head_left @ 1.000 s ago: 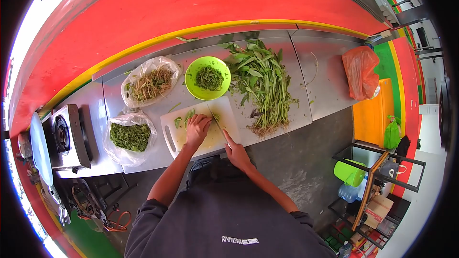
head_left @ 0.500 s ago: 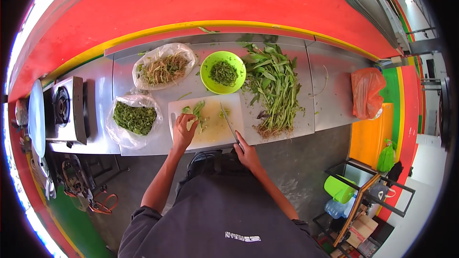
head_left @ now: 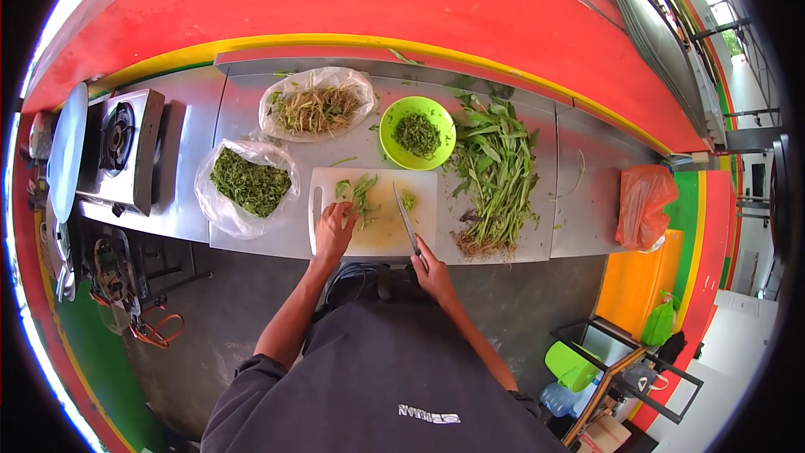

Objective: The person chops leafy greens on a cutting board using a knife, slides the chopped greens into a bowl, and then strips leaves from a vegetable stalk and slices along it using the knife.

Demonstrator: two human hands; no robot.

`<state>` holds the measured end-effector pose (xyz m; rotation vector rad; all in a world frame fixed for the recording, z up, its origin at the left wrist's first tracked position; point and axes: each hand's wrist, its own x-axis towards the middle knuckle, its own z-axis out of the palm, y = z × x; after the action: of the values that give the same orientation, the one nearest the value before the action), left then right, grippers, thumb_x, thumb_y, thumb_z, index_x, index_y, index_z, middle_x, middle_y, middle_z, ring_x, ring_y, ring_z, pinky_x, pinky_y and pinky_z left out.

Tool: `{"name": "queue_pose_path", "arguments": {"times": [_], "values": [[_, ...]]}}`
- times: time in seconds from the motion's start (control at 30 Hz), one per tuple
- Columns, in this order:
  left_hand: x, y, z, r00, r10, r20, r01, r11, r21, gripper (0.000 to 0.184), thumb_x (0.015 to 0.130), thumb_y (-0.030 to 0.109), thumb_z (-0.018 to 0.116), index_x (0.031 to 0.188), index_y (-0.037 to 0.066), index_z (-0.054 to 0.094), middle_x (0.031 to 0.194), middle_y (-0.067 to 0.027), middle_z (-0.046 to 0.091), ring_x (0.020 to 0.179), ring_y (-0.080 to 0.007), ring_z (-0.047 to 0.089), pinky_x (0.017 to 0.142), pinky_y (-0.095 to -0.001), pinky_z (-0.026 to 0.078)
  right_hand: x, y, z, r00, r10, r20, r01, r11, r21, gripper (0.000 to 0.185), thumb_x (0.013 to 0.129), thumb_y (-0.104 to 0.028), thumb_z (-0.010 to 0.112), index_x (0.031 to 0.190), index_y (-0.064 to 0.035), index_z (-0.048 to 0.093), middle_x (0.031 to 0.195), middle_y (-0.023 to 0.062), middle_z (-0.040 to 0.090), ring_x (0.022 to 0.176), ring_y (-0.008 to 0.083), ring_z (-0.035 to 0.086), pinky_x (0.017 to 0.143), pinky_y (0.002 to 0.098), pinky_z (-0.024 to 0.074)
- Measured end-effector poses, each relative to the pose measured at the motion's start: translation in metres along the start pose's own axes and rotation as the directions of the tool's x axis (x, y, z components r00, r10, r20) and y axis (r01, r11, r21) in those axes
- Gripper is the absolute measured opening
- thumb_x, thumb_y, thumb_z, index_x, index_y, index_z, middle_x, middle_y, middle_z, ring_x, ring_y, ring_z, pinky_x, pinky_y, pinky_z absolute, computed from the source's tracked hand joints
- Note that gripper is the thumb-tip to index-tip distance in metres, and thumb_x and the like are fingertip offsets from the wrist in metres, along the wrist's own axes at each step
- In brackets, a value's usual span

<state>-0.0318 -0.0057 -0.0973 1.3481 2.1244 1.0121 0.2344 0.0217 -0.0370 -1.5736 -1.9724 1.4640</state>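
My right hand (head_left: 433, 270) grips a knife (head_left: 405, 215) by its dark handle, its blade slanting up over the right half of the white cutting board (head_left: 325, 243). Beside the blade lies a small heap of chopped greens (head_left: 408, 199). On the board's left side my left hand (head_left: 334, 231) has its fingers curled together at the lower end of a few leafy stems (head_left: 362, 190). Past the board stands a lime-green bowl (head_left: 387, 144) holding chopped leaves (head_left: 417, 135). A big pile of long leafy greens (head_left: 496, 172), roots toward me, lies to the right.
Left of the board sit a plastic bag of chopped greens (head_left: 250, 182) and a bag of rooty stem ends (head_left: 317, 109). Farther left is a gas stove (head_left: 124, 147). An orange plastic bag (head_left: 646, 205) is at the table's right end. A red wall (head_left: 377, 0) runs behind.
The view has turned slightly, shifting the table in the picture. My left fingers have come lower against the leafy stems. The knife stays in about the same place over the board.
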Motion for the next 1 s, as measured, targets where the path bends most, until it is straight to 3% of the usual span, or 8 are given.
{"name": "queue_pose_path", "arguments": {"times": [0.07, 0.3, 0.4, 0.47, 0.6, 0.67, 0.9, 1.0], "values": [[0.000, -0.004, -0.004, 0.997, 0.072, 0.029, -0.074, 0.994, 0.078, 0.019, 0.084, 0.012, 0.076, 0.099, 0.006, 0.067, 0.094, -0.0098, 0.066, 0.090, -0.0308, 0.064, 0.081, -0.0439, 0.050, 0.002, -0.003, -0.001, 0.991, 0.117, 0.062, -0.118, 0.993, 0.002, 0.053, 0.100, -0.020, 0.059, 0.151, -0.0170, 0.045, 0.109, 0.0308, 0.066, 0.105, 0.0465, 0.064, 0.085, 0.0424, 0.0530], [0.002, -0.011, 0.002, 0.993, 0.113, 0.046, -0.120, 0.972, 0.201, 0.013, 0.089, 0.022, 0.070, 0.096, 0.012, 0.067, 0.094, -0.0058, 0.062, 0.093, -0.0294, 0.060, 0.081, -0.0449, 0.045, 0.010, -0.004, 0.001, 0.998, -0.033, 0.044, 0.033, 0.999, -0.002, 0.052, 0.100, -0.021, 0.058, 0.150, -0.0140, 0.045, 0.102, 0.0306, 0.066, 0.088, 0.0416, 0.070, 0.075, 0.0347, 0.0521], [-0.001, -0.010, 0.002, 0.992, 0.120, 0.047, -0.128, 0.961, 0.243, 0.012, 0.091, 0.023, 0.067, 0.095, 0.011, 0.066, 0.095, -0.0057, 0.061, 0.092, -0.0291, 0.059, 0.081, -0.0446, 0.045, 0.014, 0.000, 0.006, 0.995, -0.026, 0.096, 0.026, 1.000, -0.008, 0.052, 0.100, -0.022, 0.059, 0.150, -0.0122, 0.046, 0.097, 0.0282, 0.067, 0.075, 0.0304, 0.069, 0.073, 0.0335, 0.0512], [-0.002, -0.012, 0.004, 0.986, 0.154, 0.061, -0.164, 0.957, 0.238, 0.011, 0.092, 0.022, 0.065, 0.094, 0.011, 0.065, 0.096, -0.0058, 0.062, 0.094, -0.0286, 0.060, 0.081, -0.0445, 0.044, 0.018, 0.008, 0.010, 0.989, -0.147, 0.002, 0.147, 0.989, 0.015, 0.052, 0.100, -0.018, 0.060, 0.149, -0.0064, 0.047, 0.096, 0.0153, 0.068, 0.074, 0.0083, 0.051, 0.069, 0.0249, 0.0464], [0.007, 0.001, -0.004, 0.994, 0.093, 0.063, -0.100, 0.987, 0.127, 0.012, 0.095, 0.021, 0.062, 0.096, 0.010, 0.064, 0.094, -0.0070, 0.062, 0.097, -0.0285, 0.061, 0.081, -0.0443, 0.044, 0.022, 0.016, 0.010, 0.992, -0.119, 0.029, 0.120, 0.992, -0.037, 0.052, 0.100, -0.018, 0.060, 0.149, -0.0034, 0.046, 0.117, 0.0165, 0.070, 0.081, 0.0082, 0.055, 0.074, 0.0240, 0.0474], [0.018, 0.008, -0.007, 0.996, 0.087, 0.008, -0.087, 0.994, 0.071, 0.012, 0.095, 0.021, 0.062, 0.097, 0.009, 0.063, 0.093, -0.0072, 0.063, 0.095, -0.0292, 0.062, 0.080, -0.0449, 0.044, 0.020, 0.034, 0.016, 0.972, -0.222, -0.082, 0.225, 0.974, 0.032, 0.053, 0.100, -0.023, 0.059, 0.150, -0.0100, 0.046, 0.067, 0.0074, 0.045, 0.060, 0.0110, 0.039, 0.055, 0.0298, 0.0394], [0.033, 0.019, -0.009, 0.985, 0.000, -0.174, -0.015, 0.996, -0.086, 0.012, 0.093, 0.017, 0.065, 0.093, 0.005, 0.064, 0.089, -0.0109, 0.066, 0.082, -0.0347, 0.064, 0.073, -0.0462, 0.048, 0.011, 0.023, 0.003, 0.986, -0.151, -0.069, 0.154, 0.987, 0.036, 0.052, 0.100, -0.022, 0.059, 0.149, -0.0082, 0.047, 0.069, 0.0069, 0.045, 0.061, 0.0107, 0.037, 0.055, 0.0289, 0.0381], [0.022, 0.006, 0.002, 0.981, -0.130, -0.142, 0.110, 0.984, -0.142, 0.014, 0.090, 0.016, 0.069, 0.091, 0.003, 0.066, 0.088, -0.0143, 0.069, 0.073, -0.0348, 0.067, 0.067, -0.0441, 0.053, 0.008, 0.020, 0.002, 0.989, -0.133, -0.066, 0.136, 0.990, 0.040, 0.052, 0.100, -0.021, 0.059, 0.149, -0.0071, 0.047, 0.078, 0.0122, 0.058, 0.065, 0.0117, 0.045, 0.062, 0.0288, 0.0445]]}}
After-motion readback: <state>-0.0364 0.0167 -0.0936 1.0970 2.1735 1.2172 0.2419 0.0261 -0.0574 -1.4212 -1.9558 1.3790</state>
